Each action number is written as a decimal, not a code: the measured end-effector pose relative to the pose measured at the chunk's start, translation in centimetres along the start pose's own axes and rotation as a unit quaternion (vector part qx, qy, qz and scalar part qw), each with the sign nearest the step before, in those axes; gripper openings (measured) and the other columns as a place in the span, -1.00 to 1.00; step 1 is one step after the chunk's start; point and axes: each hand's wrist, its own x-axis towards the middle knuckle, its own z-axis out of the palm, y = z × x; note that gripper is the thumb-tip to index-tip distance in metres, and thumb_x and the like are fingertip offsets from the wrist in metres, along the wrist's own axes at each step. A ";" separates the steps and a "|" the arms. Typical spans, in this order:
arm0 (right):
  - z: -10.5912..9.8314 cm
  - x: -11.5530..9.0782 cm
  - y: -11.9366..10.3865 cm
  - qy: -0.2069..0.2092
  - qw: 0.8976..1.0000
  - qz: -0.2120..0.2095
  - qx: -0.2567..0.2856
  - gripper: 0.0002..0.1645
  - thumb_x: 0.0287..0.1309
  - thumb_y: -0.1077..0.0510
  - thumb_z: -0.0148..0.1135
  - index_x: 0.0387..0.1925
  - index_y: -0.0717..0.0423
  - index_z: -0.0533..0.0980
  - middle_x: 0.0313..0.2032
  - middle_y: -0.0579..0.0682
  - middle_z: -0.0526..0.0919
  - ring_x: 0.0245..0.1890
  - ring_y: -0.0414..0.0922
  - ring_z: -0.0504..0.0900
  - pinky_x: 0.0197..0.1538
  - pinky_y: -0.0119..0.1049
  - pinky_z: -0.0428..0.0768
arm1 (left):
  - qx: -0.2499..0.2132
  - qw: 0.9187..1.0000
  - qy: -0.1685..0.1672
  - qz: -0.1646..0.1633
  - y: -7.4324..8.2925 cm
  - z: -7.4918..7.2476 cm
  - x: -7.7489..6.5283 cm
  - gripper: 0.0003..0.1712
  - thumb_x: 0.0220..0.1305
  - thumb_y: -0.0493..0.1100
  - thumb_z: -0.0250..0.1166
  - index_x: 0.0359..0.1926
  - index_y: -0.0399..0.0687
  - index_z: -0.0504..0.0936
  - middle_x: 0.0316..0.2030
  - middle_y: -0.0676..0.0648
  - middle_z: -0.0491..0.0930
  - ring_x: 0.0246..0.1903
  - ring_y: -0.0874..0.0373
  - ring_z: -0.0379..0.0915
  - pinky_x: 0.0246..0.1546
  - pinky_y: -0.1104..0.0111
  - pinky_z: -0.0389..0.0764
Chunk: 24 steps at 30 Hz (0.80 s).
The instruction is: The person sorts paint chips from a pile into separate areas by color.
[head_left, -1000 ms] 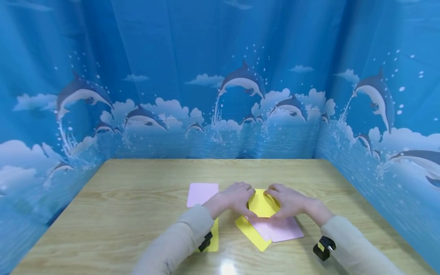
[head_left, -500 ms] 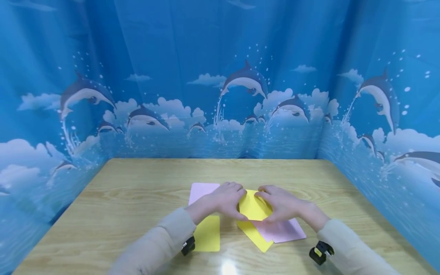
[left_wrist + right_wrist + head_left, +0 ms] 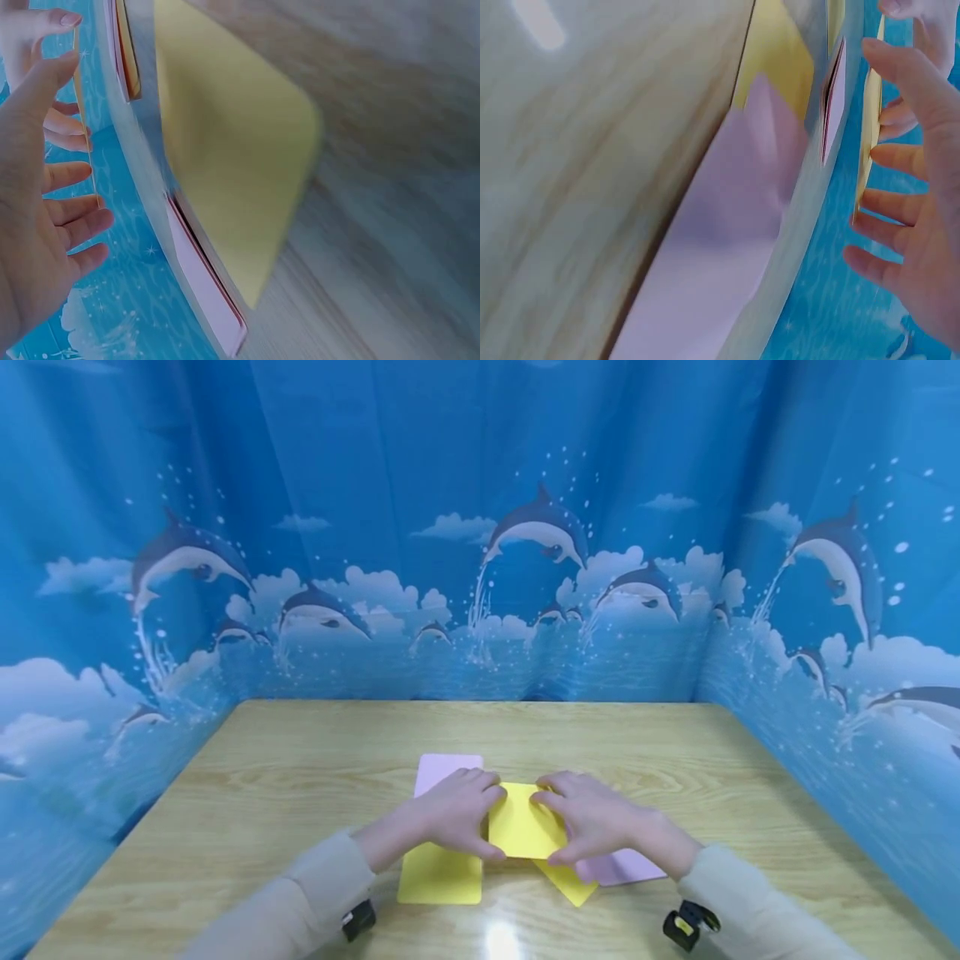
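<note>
A yellow card (image 3: 525, 827) is held up between both hands over the table. My left hand (image 3: 453, 814) grips its left side, thumb at the near corner and fingers at the far one. On the opposite side my right hand (image 3: 596, 818) pinches the card the same way. Edge-on, the card shows as a thin strip (image 3: 84, 112) in the left wrist view. Below the right hand, pink cards (image 3: 622, 867) and a yellow card (image 3: 570, 883) lie overlapping at angles, partly hidden by the held card and hand.
A yellow stack of cards (image 3: 440, 875) lies beneath the left hand, near the front. Behind it sits a pink stack (image 3: 446, 770), partly covered by that hand. The wooden table (image 3: 315, 760) is bordered by a blue dolphin curtain (image 3: 375, 568).
Both hands have carried the yellow card leftward and slightly toward me, away from the loose cards on the right and closer to the left stacks.
</note>
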 end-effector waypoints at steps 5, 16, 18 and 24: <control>0.0 0.7 -1.6 -0.004 1.000 0.004 -0.012 -0.10 -0.18 -0.38 0.28 0.12 0.07 0.39 0.14 0.16 0.38 0.14 0.06 0.35 0.13 -0.01 0.35 | -0.002 1.000 -0.004 -0.011 0.0 -0.2 -1.8 -0.10 -0.08 0.49 0.17 0.07 -0.11 0.44 0.07 -0.12 0.42 0.03 0.04 0.33 0.07 0.22 0.34; 0.1 2.3 -4.1 0.004 0.998 -0.024 -0.056 -0.11 -0.15 -0.47 0.15 0.10 0.02 0.39 0.10 0.10 0.38 0.10 0.02 0.35 0.11 -0.03 0.34 | -0.001 1.000 -0.002 -0.018 -0.3 -0.4 -5.3 -0.12 -0.08 0.50 0.15 0.05 -0.09 0.45 0.05 -0.09 0.40 0.03 0.04 0.29 0.10 0.18 0.29; 0.3 2.7 -4.4 0.005 0.998 -0.028 -0.056 -0.11 -0.15 -0.48 0.14 0.09 0.02 0.39 0.10 0.10 0.38 0.09 0.02 0.35 0.11 -0.04 0.34 | -0.004 1.000 0.004 -0.016 -0.4 -0.4 -5.8 -0.12 -0.08 0.49 0.16 0.03 -0.10 0.45 0.03 -0.09 0.40 0.01 0.04 0.29 0.09 0.18 0.30; 0.7 3.7 -5.5 -0.015 0.999 -0.026 -0.045 -0.09 -0.14 -0.49 0.11 0.12 0.01 0.37 0.12 0.10 0.36 0.12 0.00 0.33 0.11 -0.06 0.34 | -0.012 1.000 0.004 -0.015 -0.7 -0.4 -7.3 -0.11 -0.08 0.47 0.18 0.05 -0.13 0.45 0.02 -0.10 0.40 0.01 0.04 0.29 0.08 0.16 0.32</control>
